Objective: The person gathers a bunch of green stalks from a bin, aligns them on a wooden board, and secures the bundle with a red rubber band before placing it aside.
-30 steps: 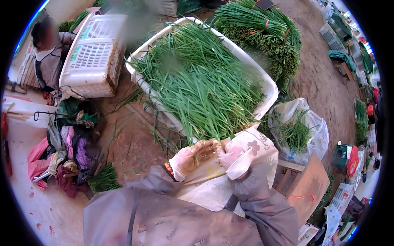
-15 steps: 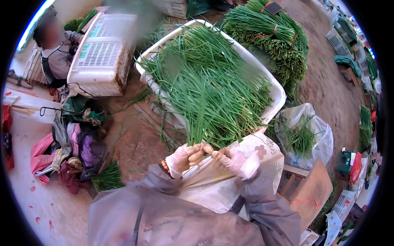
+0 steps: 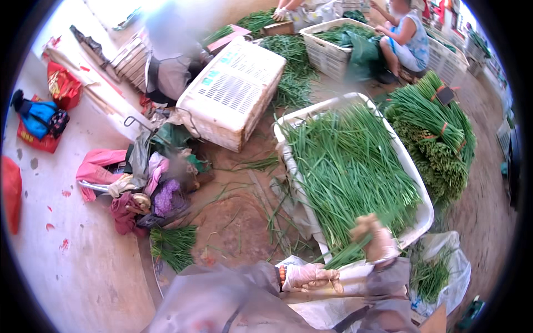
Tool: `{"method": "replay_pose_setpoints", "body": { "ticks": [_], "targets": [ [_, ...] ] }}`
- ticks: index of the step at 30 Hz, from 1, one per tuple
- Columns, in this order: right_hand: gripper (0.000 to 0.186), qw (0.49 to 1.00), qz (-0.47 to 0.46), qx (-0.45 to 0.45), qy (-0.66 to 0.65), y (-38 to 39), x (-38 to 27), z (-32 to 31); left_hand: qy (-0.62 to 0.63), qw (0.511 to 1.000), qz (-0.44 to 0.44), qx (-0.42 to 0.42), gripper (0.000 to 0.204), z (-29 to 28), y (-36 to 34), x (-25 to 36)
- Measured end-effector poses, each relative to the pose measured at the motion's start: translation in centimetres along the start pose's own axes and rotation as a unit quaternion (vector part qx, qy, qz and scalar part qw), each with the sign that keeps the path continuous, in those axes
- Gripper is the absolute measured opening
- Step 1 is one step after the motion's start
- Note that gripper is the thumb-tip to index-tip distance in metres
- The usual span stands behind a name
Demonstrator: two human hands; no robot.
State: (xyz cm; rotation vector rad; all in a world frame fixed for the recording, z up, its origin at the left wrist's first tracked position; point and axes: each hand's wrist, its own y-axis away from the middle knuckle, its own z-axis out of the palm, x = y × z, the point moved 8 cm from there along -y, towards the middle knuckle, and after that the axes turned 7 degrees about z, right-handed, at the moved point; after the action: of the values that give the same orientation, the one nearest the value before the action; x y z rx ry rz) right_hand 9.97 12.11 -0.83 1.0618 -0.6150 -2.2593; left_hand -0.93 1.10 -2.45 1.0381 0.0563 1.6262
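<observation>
My left hand [image 3: 312,276], in a thin clear glove with an orange bead bracelet at the wrist, is low at the middle, over a pale cloth on my lap. Its fingers are curled together, and what they hold is hidden. To its right and higher is my gloved right hand [image 3: 375,240], blurred by motion, its fingers around a small bunch of garlic chives [image 3: 348,253]. The bunch slants between my hands, its lower end close to the left fingers. Just beyond stands a large white crate [image 3: 426,213] heaped with loose garlic chives [image 3: 347,172].
Banded chive bundles [image 3: 430,133] are stacked right of the crate, above a clear plastic bag [image 3: 458,263] of scraps. An upturned white basket [image 3: 233,83] and a clothes pile [image 3: 147,186] lie left. A small chive bundle [image 3: 173,244] sits near my left. Other people sit behind.
My view has swung left and up, bringing other people into sight. My right hand has moved up and away from the left; the upright bunch now slants to the right.
</observation>
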Motion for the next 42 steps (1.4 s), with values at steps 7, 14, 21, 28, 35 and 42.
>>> {"method": "replay_pose_setpoints", "body": {
  "ticks": [7, 14, 21, 28, 35, 42],
  "targets": [
    [0.024, 0.915, -0.333, 0.226, 0.022, 5.2, -14.0, -14.4, 0.428, 0.878, 0.174, -0.126, 0.024, -2.5, 0.4, 3.5],
    [0.020, 0.880, -0.062, 0.260, 0.393, 1.9, -3.6, -11.2, 0.512, 0.835, 0.199, -0.022, 0.031, -8.2, -2.7, 1.5],
    [0.048, 0.521, -0.050, 0.275, 0.807, -0.9, -1.0, -10.4, 0.481, 0.869, 0.112, -0.039, 0.033, -5.8, -4.5, 1.9],
    [0.018, 0.886, 0.019, 0.264, 0.380, -0.8, -1.2, -11.1, 0.463, 0.881, 0.095, -0.005, 0.034, -6.4, -3.6, 0.5],
    [0.016, 0.938, 0.011, 0.205, 0.278, 4.0, 0.8, -6.8, 0.274, 0.953, 0.128, 0.004, 0.043, -3.3, -6.3, 1.3],
    [0.022, 0.632, -0.050, 0.133, 0.762, 2.9, 7.1, 1.5, 0.285, 0.940, 0.187, 0.000, 0.041, -3.6, -4.7, 2.3]
  ]
}}
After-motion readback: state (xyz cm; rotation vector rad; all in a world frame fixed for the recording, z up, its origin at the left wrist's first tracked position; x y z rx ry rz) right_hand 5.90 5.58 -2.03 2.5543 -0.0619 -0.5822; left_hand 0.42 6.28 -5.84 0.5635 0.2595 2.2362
